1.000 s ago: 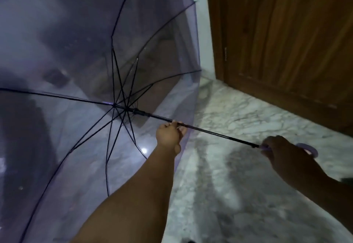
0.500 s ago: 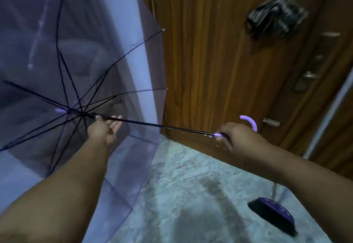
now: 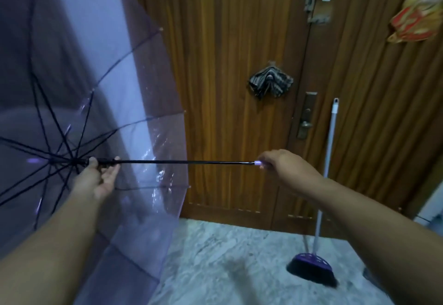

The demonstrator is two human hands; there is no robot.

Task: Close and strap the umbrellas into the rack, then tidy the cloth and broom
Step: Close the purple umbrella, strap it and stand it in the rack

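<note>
An open umbrella (image 3: 100, 69) with a clear purple canopy and black ribs fills the left half of the view, its black shaft lying level across the middle. My left hand (image 3: 97, 177) holds the shaft at the runner, just in front of the rib hub. My right hand (image 3: 282, 168) grips the lilac handle at the shaft's right end. A broom (image 3: 314, 264) with a purple head and a pale stick leans against the wooden door at the right. A striped cloth (image 3: 271, 83) hangs on the door above the lever. No rack is in view.
A brown wooden door (image 3: 215, 89) with a lock plate and lever (image 3: 305, 122) stands straight ahead. A red and yellow patterned cloth (image 3: 419, 17) hangs at the top right. The floor (image 3: 223, 256) is grey marble.
The view swung up from the floor to the door. The umbrella shaft has turned level. My left hand went from open beside the shaft to holding it at the runner.
</note>
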